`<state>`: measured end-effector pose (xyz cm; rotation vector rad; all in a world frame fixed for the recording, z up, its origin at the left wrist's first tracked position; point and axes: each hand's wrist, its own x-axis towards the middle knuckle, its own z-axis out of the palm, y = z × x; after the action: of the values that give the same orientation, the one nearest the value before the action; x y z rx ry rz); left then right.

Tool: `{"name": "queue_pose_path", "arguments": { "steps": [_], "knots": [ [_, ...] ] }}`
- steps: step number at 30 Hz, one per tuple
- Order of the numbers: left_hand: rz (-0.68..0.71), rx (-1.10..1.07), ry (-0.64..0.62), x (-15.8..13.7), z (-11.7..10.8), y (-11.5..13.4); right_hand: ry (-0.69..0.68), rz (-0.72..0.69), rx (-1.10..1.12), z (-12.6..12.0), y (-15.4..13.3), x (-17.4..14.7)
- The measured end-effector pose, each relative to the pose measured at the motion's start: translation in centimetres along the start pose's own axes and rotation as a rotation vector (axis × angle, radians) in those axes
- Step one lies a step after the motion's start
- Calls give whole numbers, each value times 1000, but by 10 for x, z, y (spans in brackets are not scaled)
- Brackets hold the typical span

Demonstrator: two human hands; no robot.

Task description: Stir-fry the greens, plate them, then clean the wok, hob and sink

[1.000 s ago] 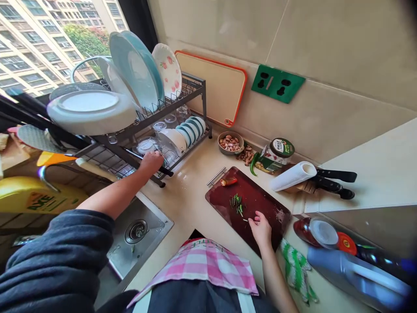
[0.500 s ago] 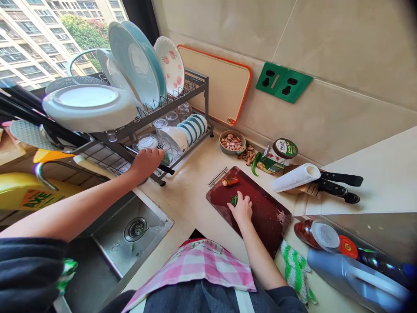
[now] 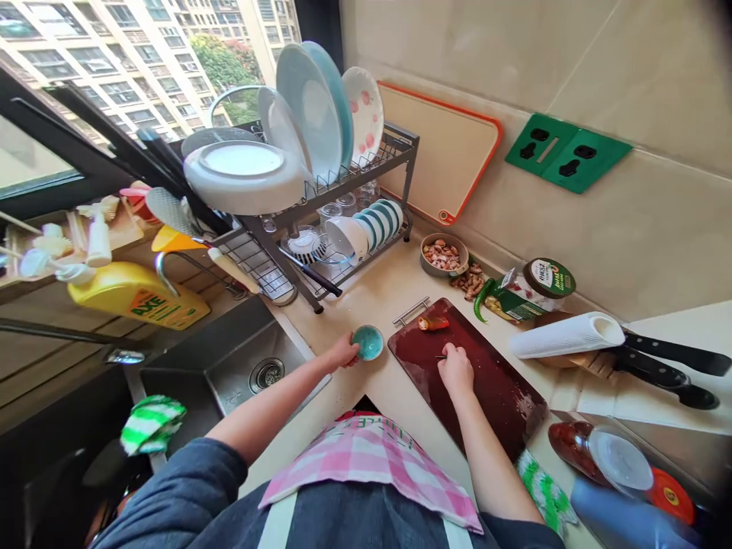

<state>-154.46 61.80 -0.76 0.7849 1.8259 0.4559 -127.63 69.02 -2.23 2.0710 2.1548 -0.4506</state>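
My left hand (image 3: 345, 352) grips the rim of a small turquoise bowl (image 3: 367, 343), tipped so its inside faces me, over the counter between sink and board. Fingers curled into a fist, my right hand (image 3: 457, 370) is over the dark red cutting board (image 3: 497, 396). A bit of dark green pokes out beside its fingertips; the chopped green pieces are otherwise hidden in the hand. A piece of red chili (image 3: 433, 324) lies near the board's far-left corner, by the metal handle.
A dish rack (image 3: 409, 175) with plates and bowls stands left, beside the sink (image 3: 240, 366). Behind the board are a bowl of garlic (image 3: 444, 255), ginger (image 3: 472, 280), a green chili (image 3: 483, 299) and a jar (image 3: 547, 276). Knives (image 3: 657, 366) and a paper roll (image 3: 566, 335) lie right.
My left hand has come from the dish rack to beside the board and now holds the turquoise bowl. My right hand has closed over the chopped green pieces. The view has shifted left.
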Motion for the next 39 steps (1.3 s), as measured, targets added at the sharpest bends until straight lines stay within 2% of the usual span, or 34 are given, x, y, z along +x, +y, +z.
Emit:
{"name": "queue_pose_path", "arguments": {
  "steps": [5,8,10,13,16,19,27,33,39],
  "knots": [
    [-38,-148,-54,7,13,-20,39,34,167,0,18,10],
    [-13,-247,-95,6,16,-27,89,-47,355,-8,8,9],
    [11,-316,-125,3,18,-32,84,-161,506,-12,-15,4],
    [58,-394,-140,-1,19,-41,21,-347,634,-12,-67,-5],
    [115,-436,-121,-5,21,-48,-42,-488,547,-2,-116,-11],
    [176,-446,-103,-5,22,-54,-122,-547,404,9,-142,-16],
    [307,-363,-85,8,27,-64,-134,-562,293,4,-136,-33],
    [344,-293,-68,14,27,-66,-87,-583,201,17,-136,-28],
    [328,-304,-37,9,25,-66,-92,-732,352,22,-132,-29]
  ]
}}
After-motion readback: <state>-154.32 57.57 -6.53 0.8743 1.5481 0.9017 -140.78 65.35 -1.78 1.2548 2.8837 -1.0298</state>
